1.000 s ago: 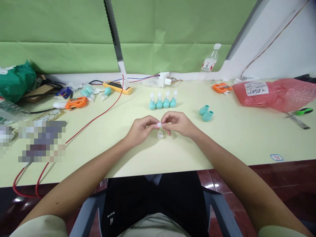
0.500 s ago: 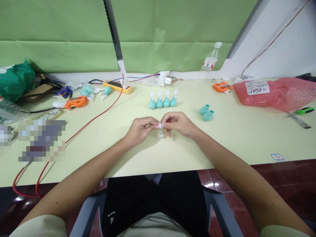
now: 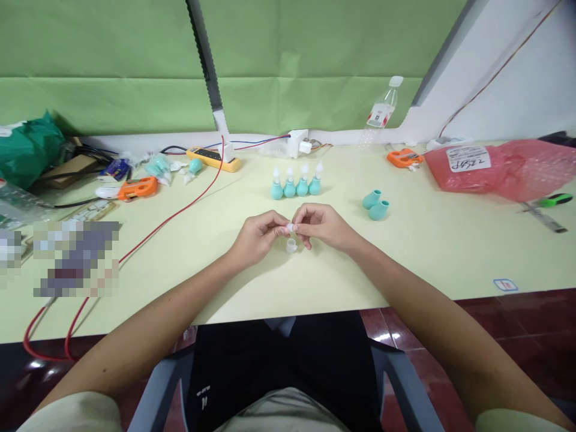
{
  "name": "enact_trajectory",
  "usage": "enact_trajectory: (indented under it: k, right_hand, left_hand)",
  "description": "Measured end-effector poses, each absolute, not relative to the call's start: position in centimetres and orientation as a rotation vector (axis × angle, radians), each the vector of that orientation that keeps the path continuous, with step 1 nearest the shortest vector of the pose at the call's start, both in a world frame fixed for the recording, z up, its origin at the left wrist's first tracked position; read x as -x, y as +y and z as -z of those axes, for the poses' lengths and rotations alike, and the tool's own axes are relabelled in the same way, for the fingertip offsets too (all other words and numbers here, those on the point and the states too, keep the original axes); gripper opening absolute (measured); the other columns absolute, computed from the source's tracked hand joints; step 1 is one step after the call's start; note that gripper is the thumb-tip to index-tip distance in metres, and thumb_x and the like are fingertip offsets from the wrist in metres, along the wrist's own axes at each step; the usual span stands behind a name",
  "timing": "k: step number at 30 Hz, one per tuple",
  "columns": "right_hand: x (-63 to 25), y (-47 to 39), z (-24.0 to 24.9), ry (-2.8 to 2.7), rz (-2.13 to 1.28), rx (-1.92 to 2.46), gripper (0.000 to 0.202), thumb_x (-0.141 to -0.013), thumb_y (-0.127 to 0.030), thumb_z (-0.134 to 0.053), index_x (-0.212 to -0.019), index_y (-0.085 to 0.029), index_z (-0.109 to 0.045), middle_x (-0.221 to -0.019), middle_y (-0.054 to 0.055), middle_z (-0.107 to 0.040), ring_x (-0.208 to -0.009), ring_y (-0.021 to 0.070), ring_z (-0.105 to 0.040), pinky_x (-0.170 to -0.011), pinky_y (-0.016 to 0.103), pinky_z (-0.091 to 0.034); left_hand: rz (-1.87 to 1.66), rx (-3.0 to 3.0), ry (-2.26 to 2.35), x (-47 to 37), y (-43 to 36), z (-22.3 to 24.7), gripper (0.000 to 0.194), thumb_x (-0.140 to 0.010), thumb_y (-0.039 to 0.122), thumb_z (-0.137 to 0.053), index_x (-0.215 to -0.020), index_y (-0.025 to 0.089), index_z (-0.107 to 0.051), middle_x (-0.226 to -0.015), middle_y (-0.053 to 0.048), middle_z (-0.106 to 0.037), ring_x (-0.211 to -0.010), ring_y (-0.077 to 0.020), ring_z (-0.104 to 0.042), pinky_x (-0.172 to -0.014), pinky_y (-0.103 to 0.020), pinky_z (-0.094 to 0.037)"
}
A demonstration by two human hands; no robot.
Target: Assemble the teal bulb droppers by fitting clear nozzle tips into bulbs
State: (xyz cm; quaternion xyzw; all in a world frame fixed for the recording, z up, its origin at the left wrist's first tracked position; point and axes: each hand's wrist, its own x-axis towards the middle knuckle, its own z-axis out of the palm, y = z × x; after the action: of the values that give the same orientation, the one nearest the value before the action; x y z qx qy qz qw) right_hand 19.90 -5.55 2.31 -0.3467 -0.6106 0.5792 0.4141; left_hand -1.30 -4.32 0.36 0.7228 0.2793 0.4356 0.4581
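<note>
Between the fingertips of both hands is a small white plastic piece point(image 3: 290, 228), partly hidden by the fingers. My left hand point(image 3: 261, 236) pinches it from the left and my right hand point(image 3: 324, 227) from the right. Just below the fingers, a small translucent cap point(image 3: 291, 245) rests on the table. Beyond the hands stand several teal rubber bulbs with white tips point(image 3: 289, 188), upright in a row. To the right of my right hand, two teal bulbs without tips point(image 3: 379, 209) lie tilted with their openings up.
A red cable point(image 3: 171, 216) crosses the table's left side. Farther back are a yellow power strip point(image 3: 211, 159), orange tools point(image 3: 138, 188), a plastic bottle point(image 3: 381, 111) and a pink bubble-wrap package point(image 3: 499, 171). At right lies a green-handled tool point(image 3: 555, 200).
Both hands stay nearly in place, still pinching the small white piece. The whole view has shifted very slightly; the bulbs and cap rest where they were.
</note>
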Motion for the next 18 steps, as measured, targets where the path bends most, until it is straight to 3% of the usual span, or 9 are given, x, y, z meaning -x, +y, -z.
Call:
enact_trajectory:
  k: [6,12,15,18]
  right_hand:
    - [-20.9,-5.2,-2.4,-1.643,-1.256,0.991,0.032,-0.084,-0.046,-0.078,-0.088,-0.018,-0.062,-0.068,-0.001,-0.061,-0.058,0.0130,-0.057,-0.049,0.026,-0.048]
    - [-20.9,-5.7,-1.4,-2.205,-1.047,1.041,0.041,-0.074,-0.037,-0.086,-0.108,-0.021,-0.067,-0.110,0.006,-0.064,-0.092,0.0194,-0.062,-0.080,0.034,-0.054]
    - [-20.4,-5.9,-0.9,-2.317,-0.944,1.067,0.029,-0.079,-0.030,-0.080,-0.102,-0.020,-0.066,-0.107,0.007,-0.062,-0.097,0.0213,-0.061,-0.086,0.037,-0.051]
    - [-20.1,-5.8,-0.6,-2.302,-0.894,1.053,0.011,-0.085,-0.023,-0.069,-0.093,-0.019,-0.064,-0.099,0.006,-0.063,-0.089,0.0192,-0.060,-0.082,0.034,-0.049]
  left_hand:
    - [-1.114,-1.541,0.597,1.5,-3.7,-1.3,0.031,-0.086,0.043,-0.080,-0.096,0.017,-0.066,-0.089,-0.006,-0.075,-0.083,-0.0165,-0.073,-0.084,-0.034,-0.058]
    - [-1.122,-1.360,0.498,2.2,-3.1,-1.9,0.035,-0.080,0.044,-0.085,-0.094,0.020,-0.062,-0.092,-0.001,-0.074,-0.079,-0.0126,-0.071,-0.084,-0.034,-0.059]
    - [-1.117,-1.314,0.492,2.1,-3.1,-2.0,0.037,-0.078,0.043,-0.088,-0.093,0.020,-0.063,-0.090,-0.001,-0.073,-0.079,-0.0125,-0.071,-0.083,-0.033,-0.059]
    - [-1.119,-1.305,0.515,2.1,-3.0,-1.8,0.039,-0.075,0.044,-0.089,-0.093,0.020,-0.064,-0.088,-0.002,-0.074,-0.078,-0.0136,-0.071,-0.082,-0.034,-0.060]
